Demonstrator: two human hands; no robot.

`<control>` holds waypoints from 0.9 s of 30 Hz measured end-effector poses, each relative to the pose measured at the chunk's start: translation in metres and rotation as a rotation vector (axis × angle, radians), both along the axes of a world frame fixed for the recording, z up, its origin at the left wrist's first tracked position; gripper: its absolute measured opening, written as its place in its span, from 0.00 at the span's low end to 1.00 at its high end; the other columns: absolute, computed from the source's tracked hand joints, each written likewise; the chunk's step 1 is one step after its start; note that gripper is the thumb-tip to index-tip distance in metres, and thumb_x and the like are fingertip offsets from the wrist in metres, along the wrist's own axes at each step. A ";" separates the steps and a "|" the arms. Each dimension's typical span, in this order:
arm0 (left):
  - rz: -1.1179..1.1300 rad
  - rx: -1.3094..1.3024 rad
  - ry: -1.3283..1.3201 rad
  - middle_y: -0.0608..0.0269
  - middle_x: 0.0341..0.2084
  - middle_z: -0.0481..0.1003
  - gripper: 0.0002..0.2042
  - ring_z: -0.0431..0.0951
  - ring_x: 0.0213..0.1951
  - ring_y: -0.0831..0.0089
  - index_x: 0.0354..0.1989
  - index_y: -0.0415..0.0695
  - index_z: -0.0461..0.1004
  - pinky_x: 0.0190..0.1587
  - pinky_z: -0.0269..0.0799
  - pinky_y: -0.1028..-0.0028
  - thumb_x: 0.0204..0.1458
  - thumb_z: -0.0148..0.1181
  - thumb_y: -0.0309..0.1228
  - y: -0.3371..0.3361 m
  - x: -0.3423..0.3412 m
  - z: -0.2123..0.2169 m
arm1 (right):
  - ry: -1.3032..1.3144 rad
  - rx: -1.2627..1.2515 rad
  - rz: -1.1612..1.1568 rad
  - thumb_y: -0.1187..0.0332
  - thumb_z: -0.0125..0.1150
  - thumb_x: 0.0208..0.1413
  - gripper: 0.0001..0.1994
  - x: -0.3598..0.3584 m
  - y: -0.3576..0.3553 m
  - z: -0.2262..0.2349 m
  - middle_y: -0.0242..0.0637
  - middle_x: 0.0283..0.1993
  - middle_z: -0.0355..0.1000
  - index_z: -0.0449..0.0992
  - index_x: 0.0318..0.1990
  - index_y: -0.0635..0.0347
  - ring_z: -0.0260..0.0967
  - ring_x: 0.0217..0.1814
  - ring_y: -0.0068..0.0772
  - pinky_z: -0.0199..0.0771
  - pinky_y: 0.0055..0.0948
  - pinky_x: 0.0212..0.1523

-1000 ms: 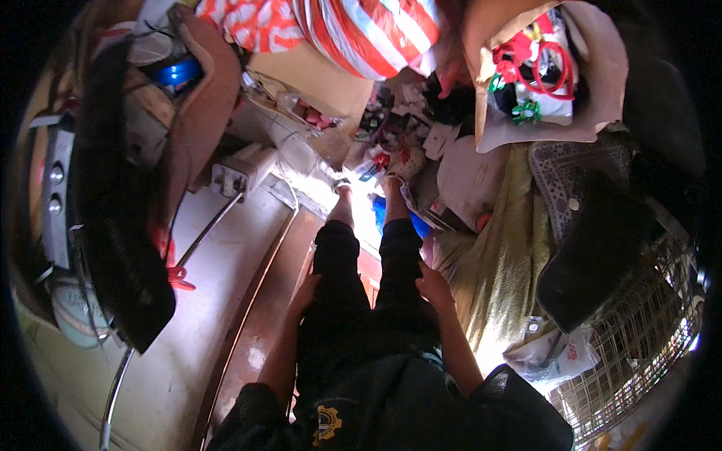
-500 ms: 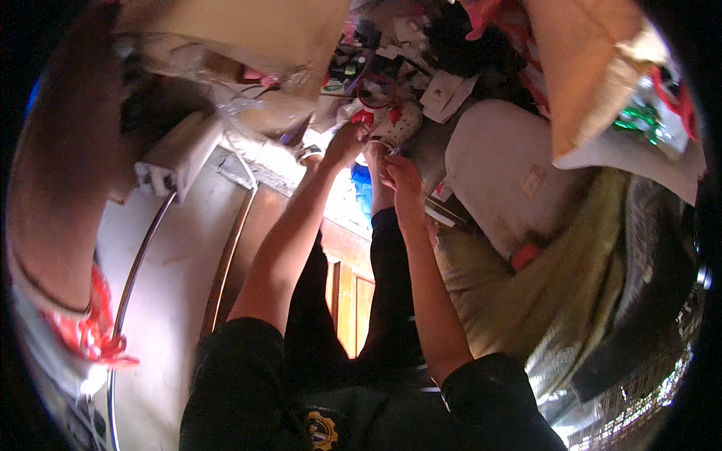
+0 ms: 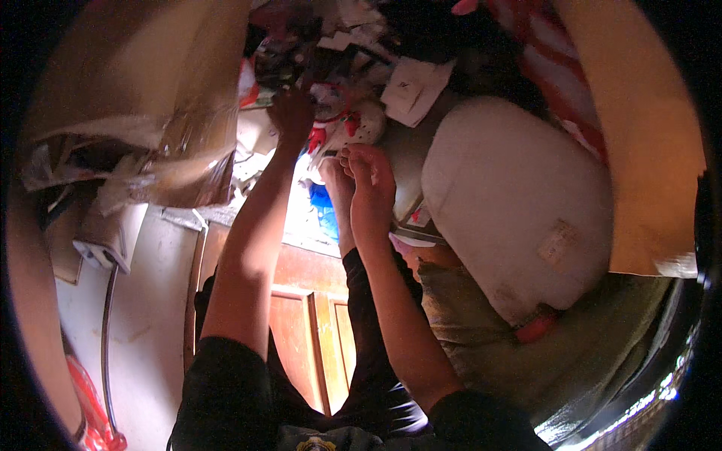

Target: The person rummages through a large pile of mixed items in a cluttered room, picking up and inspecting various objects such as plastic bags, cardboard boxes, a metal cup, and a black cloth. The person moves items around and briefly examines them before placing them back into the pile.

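My left hand (image 3: 290, 114) reaches forward into the clutter, left of a white clog (image 3: 369, 122) with small holes. It is in deep shadow, and its fingers cannot be made out. The clog is on my foot, with red pieces (image 3: 350, 123) by its front. Just behind the clog, over my ankle, my right hand (image 3: 371, 177) is raised with its fingers curled in. Whatever those fingers may hold is hidden. Under the hands, a bright blue piece (image 3: 323, 210) lies beside my bare lower leg (image 3: 341, 203).
Cardboard boxes stand at the upper left (image 3: 150, 83) and right (image 3: 654, 135). A large pale rounded panel (image 3: 519, 203) leans at the right above olive cloth (image 3: 481, 323). White cards (image 3: 416, 90) lie among dark clutter ahead. A wooden panelled surface (image 3: 308, 301) shows between my legs.
My left hand has left the clog and moved forward and left into the clutter. My right hand remains near the ankle, turned, fingers curled. The whole view has shifted.
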State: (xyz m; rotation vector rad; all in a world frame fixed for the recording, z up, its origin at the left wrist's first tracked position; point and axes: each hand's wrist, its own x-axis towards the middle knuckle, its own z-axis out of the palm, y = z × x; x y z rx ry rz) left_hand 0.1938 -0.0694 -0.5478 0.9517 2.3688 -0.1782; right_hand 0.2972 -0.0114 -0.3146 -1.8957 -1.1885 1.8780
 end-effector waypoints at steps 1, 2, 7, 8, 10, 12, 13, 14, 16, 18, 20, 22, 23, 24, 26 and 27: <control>-0.049 0.052 0.113 0.51 0.51 0.71 0.23 0.72 0.51 0.52 0.55 0.48 0.70 0.49 0.70 0.53 0.49 0.57 0.38 0.005 0.008 0.019 | -0.026 0.031 -0.041 0.68 0.53 0.61 0.10 0.002 0.008 -0.002 0.36 0.44 0.72 0.72 0.47 0.61 0.68 0.47 0.27 0.66 0.28 0.51; -0.089 0.084 0.239 0.51 0.53 0.69 0.24 0.71 0.52 0.52 0.56 0.49 0.69 0.51 0.69 0.54 0.49 0.58 0.37 0.008 0.006 0.029 | -0.013 -0.065 -0.161 0.68 0.54 0.60 0.11 -0.011 0.019 0.015 0.37 0.46 0.70 0.71 0.47 0.61 0.67 0.49 0.29 0.66 0.29 0.53; -0.083 0.639 -0.341 0.52 0.60 0.62 0.33 0.64 0.60 0.53 0.63 0.51 0.63 0.55 0.60 0.42 0.44 0.64 0.31 0.144 0.003 0.044 | -0.212 0.288 -0.058 0.67 0.50 0.62 0.14 -0.002 0.026 0.011 0.41 0.51 0.68 0.68 0.53 0.62 0.67 0.53 0.34 0.66 0.34 0.57; -0.239 0.639 -0.225 0.52 0.61 0.62 0.35 0.63 0.61 0.53 0.64 0.53 0.62 0.55 0.59 0.39 0.44 0.65 0.33 0.173 0.009 0.040 | -0.198 0.261 -0.147 0.65 0.47 0.62 0.15 -0.011 0.032 0.015 0.41 0.51 0.68 0.68 0.53 0.62 0.68 0.51 0.35 0.66 0.34 0.56; -0.370 0.692 -0.098 0.54 0.63 0.60 0.36 0.62 0.63 0.53 0.66 0.57 0.60 0.57 0.56 0.36 0.44 0.66 0.36 0.228 0.025 0.029 | -0.227 0.270 -0.169 0.61 0.43 0.64 0.17 -0.008 0.035 0.012 0.41 0.52 0.68 0.69 0.52 0.61 0.70 0.49 0.36 0.68 0.34 0.54; -0.237 0.779 0.022 0.55 0.62 0.62 0.34 0.63 0.62 0.54 0.65 0.59 0.61 0.59 0.53 0.36 0.46 0.64 0.37 0.259 0.038 0.003 | -0.223 0.241 -0.178 0.60 0.42 0.64 0.18 -0.005 0.034 0.002 0.42 0.52 0.68 0.69 0.53 0.62 0.70 0.49 0.36 0.68 0.35 0.54; -0.127 0.800 0.137 0.55 0.60 0.65 0.31 0.65 0.60 0.55 0.64 0.58 0.63 0.60 0.52 0.36 0.47 0.62 0.36 0.260 0.045 -0.020 | -0.215 0.213 -0.180 0.59 0.42 0.64 0.18 -0.007 0.031 0.001 0.42 0.52 0.68 0.69 0.53 0.62 0.70 0.49 0.37 0.67 0.35 0.54; -0.132 0.724 0.079 0.56 0.56 0.68 0.28 0.68 0.58 0.57 0.61 0.58 0.66 0.60 0.52 0.36 0.48 0.61 0.35 0.260 0.051 -0.024 | -0.267 0.178 -0.157 0.58 0.42 0.64 0.19 -0.003 0.036 0.000 0.43 0.52 0.67 0.68 0.53 0.62 0.69 0.50 0.37 0.66 0.36 0.55; -0.259 0.459 -0.200 0.57 0.49 0.73 0.21 0.72 0.53 0.60 0.55 0.57 0.71 0.59 0.53 0.37 0.50 0.57 0.32 0.251 0.061 -0.011 | -0.254 0.191 -0.216 0.57 0.42 0.64 0.20 0.007 0.045 -0.008 0.43 0.52 0.67 0.67 0.53 0.62 0.69 0.50 0.37 0.65 0.37 0.56; -0.390 0.417 -0.390 0.59 0.39 0.77 0.15 0.76 0.46 0.63 0.46 0.55 0.76 0.55 0.56 0.40 0.50 0.54 0.29 0.212 0.066 0.023 | -0.284 0.203 -0.263 0.56 0.42 0.64 0.20 0.014 0.048 -0.003 0.42 0.53 0.67 0.67 0.53 0.62 0.69 0.50 0.37 0.64 0.37 0.57; -0.331 0.500 -0.364 0.60 0.34 0.78 0.12 0.77 0.43 0.64 0.41 0.53 0.78 0.50 0.58 0.45 0.49 0.53 0.27 0.161 0.039 0.055 | -0.302 0.182 -0.263 0.55 0.42 0.63 0.21 0.008 0.050 -0.001 0.42 0.53 0.67 0.67 0.53 0.62 0.69 0.51 0.38 0.63 0.37 0.57; -0.246 0.437 -0.384 0.61 0.35 0.77 0.12 0.76 0.45 0.64 0.41 0.53 0.78 0.49 0.58 0.47 0.48 0.54 0.27 0.133 0.010 0.091 | -0.330 0.083 -0.355 0.55 0.43 0.63 0.21 0.003 0.054 0.001 0.41 0.53 0.68 0.67 0.53 0.61 0.69 0.51 0.38 0.61 0.38 0.58; -0.221 0.441 -0.386 0.62 0.35 0.77 0.13 0.76 0.45 0.64 0.41 0.53 0.78 0.50 0.57 0.47 0.47 0.54 0.27 0.127 -0.001 0.103 | -0.346 0.042 -0.400 0.55 0.43 0.62 0.21 0.002 0.057 -0.001 0.41 0.54 0.68 0.67 0.54 0.61 0.69 0.52 0.38 0.60 0.38 0.58; -0.195 0.448 -0.390 0.62 0.36 0.77 0.13 0.75 0.46 0.65 0.42 0.53 0.78 0.52 0.56 0.46 0.47 0.54 0.27 0.125 -0.008 0.116 | -0.372 0.030 -0.421 0.56 0.41 0.63 0.21 0.006 0.056 -0.005 0.41 0.55 0.68 0.67 0.54 0.60 0.68 0.53 0.37 0.59 0.39 0.59; -0.338 0.469 -0.354 0.64 0.37 0.76 0.14 0.74 0.47 0.65 0.42 0.52 0.77 0.53 0.55 0.47 0.46 0.55 0.27 0.140 -0.009 0.166 | -0.402 -0.011 -0.414 0.54 0.38 0.63 0.22 0.016 0.055 -0.013 0.41 0.55 0.69 0.68 0.55 0.59 0.67 0.53 0.36 0.58 0.40 0.59; -0.406 0.479 -0.338 0.64 0.38 0.76 0.14 0.74 0.48 0.65 0.43 0.52 0.77 0.54 0.54 0.47 0.46 0.56 0.27 0.143 -0.004 0.186 | -0.420 -0.030 -0.408 0.53 0.36 0.64 0.23 0.019 0.055 -0.014 0.40 0.55 0.69 0.68 0.55 0.59 0.67 0.54 0.36 0.58 0.40 0.59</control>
